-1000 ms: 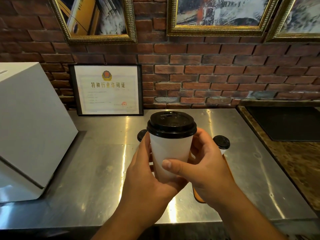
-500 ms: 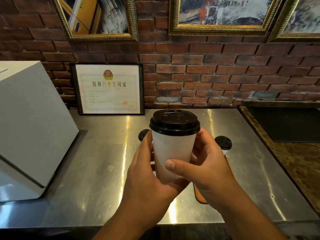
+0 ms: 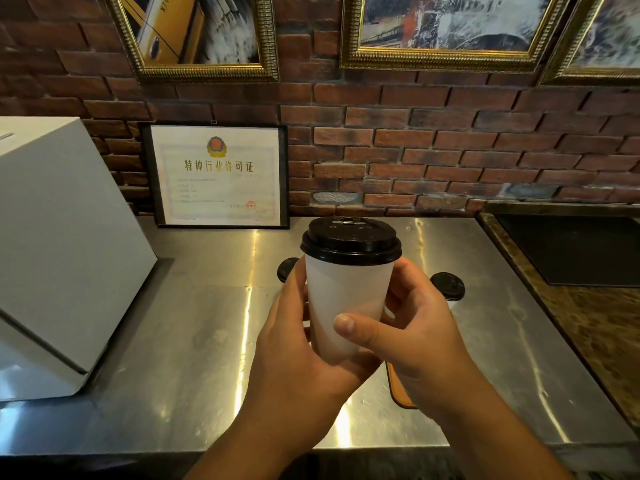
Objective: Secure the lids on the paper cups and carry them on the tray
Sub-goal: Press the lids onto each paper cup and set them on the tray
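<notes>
A white paper cup (image 3: 346,296) with a black lid (image 3: 350,240) on top is held up above the steel counter, between both hands. My left hand (image 3: 294,351) wraps its lower left side. My right hand (image 3: 412,334) grips the right side, thumb across the front. Behind the cup, two more black lids show, one at the left (image 3: 286,268) and one at the right (image 3: 447,285), on cups mostly hidden by my hands. An orange tray (image 3: 398,389) with a dark rim peeks out under my right hand.
A large white box (image 3: 59,254) stands on the left of the steel counter (image 3: 194,341). A framed certificate (image 3: 218,174) leans on the brick wall. A dark mat (image 3: 571,247) lies on the brown stone counter at right.
The lidded cup stays gripped in both hands and has shifted slightly right and up in view. The grip looks the same.
</notes>
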